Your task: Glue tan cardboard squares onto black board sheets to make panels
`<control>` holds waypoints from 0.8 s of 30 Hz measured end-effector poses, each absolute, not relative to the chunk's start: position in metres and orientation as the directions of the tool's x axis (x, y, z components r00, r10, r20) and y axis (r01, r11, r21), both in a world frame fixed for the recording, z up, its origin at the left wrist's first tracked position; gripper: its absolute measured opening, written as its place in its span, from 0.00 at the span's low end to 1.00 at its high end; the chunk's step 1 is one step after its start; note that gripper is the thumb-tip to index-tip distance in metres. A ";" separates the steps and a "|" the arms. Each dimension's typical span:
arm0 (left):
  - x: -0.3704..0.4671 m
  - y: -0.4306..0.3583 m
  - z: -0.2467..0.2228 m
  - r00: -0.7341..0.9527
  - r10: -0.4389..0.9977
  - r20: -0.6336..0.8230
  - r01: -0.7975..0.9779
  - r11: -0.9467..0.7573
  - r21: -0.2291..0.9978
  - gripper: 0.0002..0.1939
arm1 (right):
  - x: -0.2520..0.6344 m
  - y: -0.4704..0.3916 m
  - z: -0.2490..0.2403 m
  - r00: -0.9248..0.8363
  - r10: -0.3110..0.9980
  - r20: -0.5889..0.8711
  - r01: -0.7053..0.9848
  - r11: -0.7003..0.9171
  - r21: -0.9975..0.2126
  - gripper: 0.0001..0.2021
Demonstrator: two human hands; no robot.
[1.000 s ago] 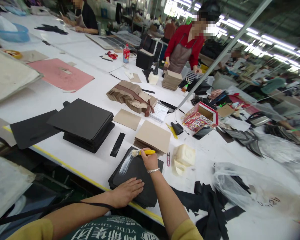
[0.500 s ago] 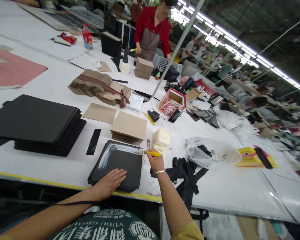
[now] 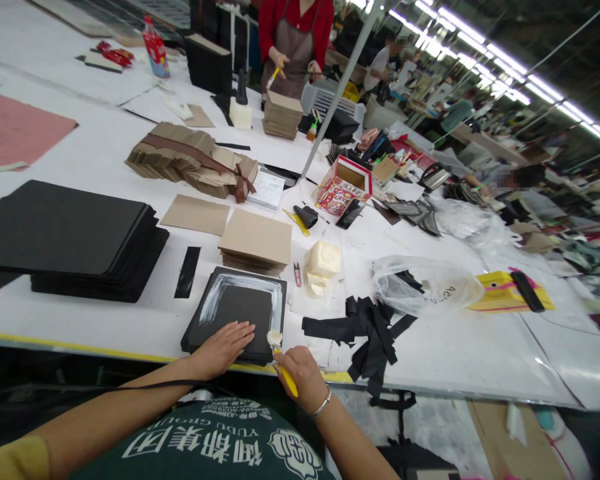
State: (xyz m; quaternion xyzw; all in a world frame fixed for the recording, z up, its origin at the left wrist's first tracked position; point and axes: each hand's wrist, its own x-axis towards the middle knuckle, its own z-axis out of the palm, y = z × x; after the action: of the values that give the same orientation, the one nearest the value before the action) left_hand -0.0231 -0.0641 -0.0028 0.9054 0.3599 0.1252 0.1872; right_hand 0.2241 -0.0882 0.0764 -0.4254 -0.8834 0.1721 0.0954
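Observation:
My left hand (image 3: 229, 347) lies flat with fingers stretched on the top black sheet (image 3: 240, 303) of a small stack near the table's front edge. White glue-like strokes (image 3: 240, 280) run along that sheet's left, far and right sides. In my right hand (image 3: 300, 373) is a yellow-handled paintbrush (image 3: 283, 370); its pale bristles touch the sheet's near right corner. Just behind the stack sits a pile of tan boards (image 3: 256, 240). To its right are small pink-handled snips (image 3: 297, 274) and a cream-coloured tub (image 3: 323, 263) with pale crusting.
A large stack of black sheets (image 3: 75, 227) stands at left, beside a black strip (image 3: 187, 272). Black strips (image 3: 367, 333) and a plastic bag (image 3: 425, 287) lie to the right. Farther back are a tied board bundle (image 3: 187, 160), a metal pole (image 3: 340, 90) and a co-worker (image 3: 295, 40) holding a brush.
My right hand has drawn the paintbrush from the sheet's far right corner towards me, leaving a white stroke down the right side. My left hand stays on the sheet.

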 end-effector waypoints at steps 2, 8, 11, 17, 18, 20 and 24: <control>-0.023 -0.064 0.001 0.708 0.702 0.080 0.607 -0.663 0.439 0.24 | 0.221 -0.090 0.085 -0.618 0.786 0.007 0.718 0.568 -0.403 0.09; -0.022 -0.060 0.016 0.700 0.713 0.041 0.592 -0.612 0.524 0.24 | 0.220 -0.051 0.117 -0.427 0.895 0.132 0.642 0.402 -0.653 0.07; -0.033 -0.036 0.031 0.656 0.745 0.118 0.512 -0.555 0.656 0.19 | 0.217 -0.001 0.127 -0.123 0.969 0.214 0.555 0.246 -0.794 0.10; -0.087 0.074 0.079 -0.110 0.962 0.249 0.647 -0.122 0.753 0.13 | 0.174 0.081 0.127 0.003 0.976 0.216 0.449 0.191 -0.873 0.17; -0.095 0.091 0.084 -0.101 0.962 0.253 0.671 -0.121 0.732 0.12 | 0.164 0.083 0.126 -0.078 0.971 0.227 0.456 0.238 -0.858 0.16; -0.105 0.116 0.089 0.044 0.973 0.227 0.742 -0.184 0.645 0.12 | 0.144 0.077 0.124 -0.302 0.917 0.261 0.479 0.383 -0.790 0.14; -0.103 0.134 0.083 0.390 0.912 -0.125 0.852 -0.306 0.424 0.12 | 0.113 0.051 0.108 -0.674 0.699 0.237 0.486 0.662 -0.571 0.11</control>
State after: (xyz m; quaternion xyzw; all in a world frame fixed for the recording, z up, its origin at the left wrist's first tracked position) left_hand -0.1028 0.1344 0.0828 0.8051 0.5480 0.0693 0.2160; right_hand 0.1126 0.0509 0.1083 -0.3353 -0.8835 0.2381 0.2245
